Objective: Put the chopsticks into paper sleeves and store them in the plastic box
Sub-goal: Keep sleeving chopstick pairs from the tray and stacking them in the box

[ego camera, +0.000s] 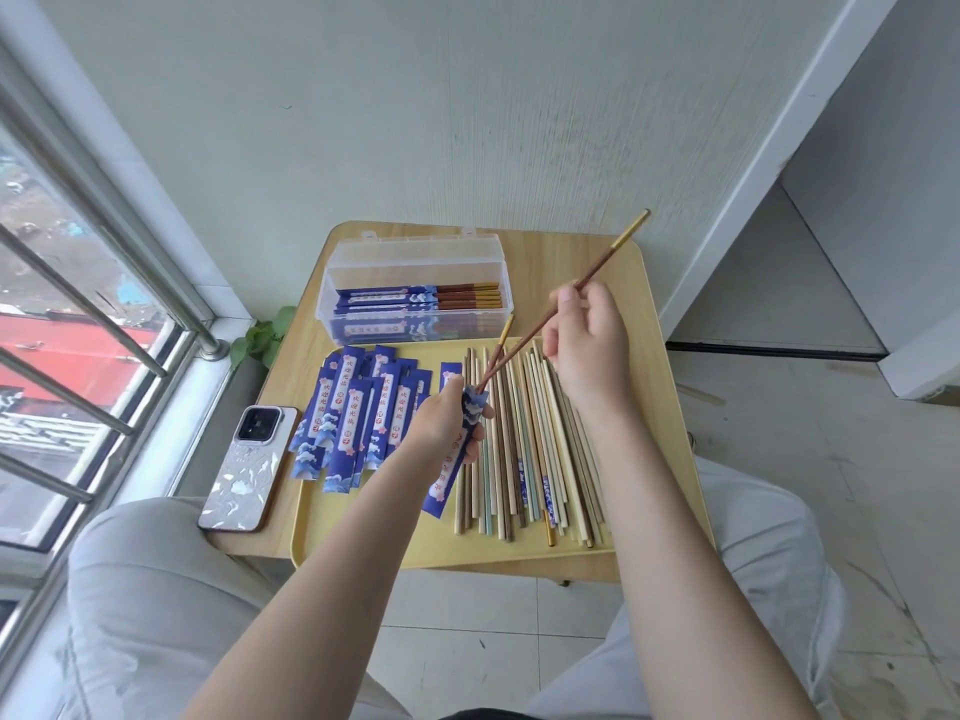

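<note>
Both hands grip: right hand [584, 345] chopstick [597, 270], left hand [441, 423] sleeve [457, 454].

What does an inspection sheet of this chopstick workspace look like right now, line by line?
Surface: small wooden table carrying a yellow tray.
Job's things: empty blue sleeves and loose chopsticks on the tray; plastic box open, holding sleeved pairs.
Clutter: phone at the table's left edge.
Grippers: left hand grips a blue sleeve; right hand holds two brown chopsticks, tips at the sleeve's mouth.
Cables: nothing seen.
Surroundings: window with bars left, white wall behind, tiled floor.
</note>
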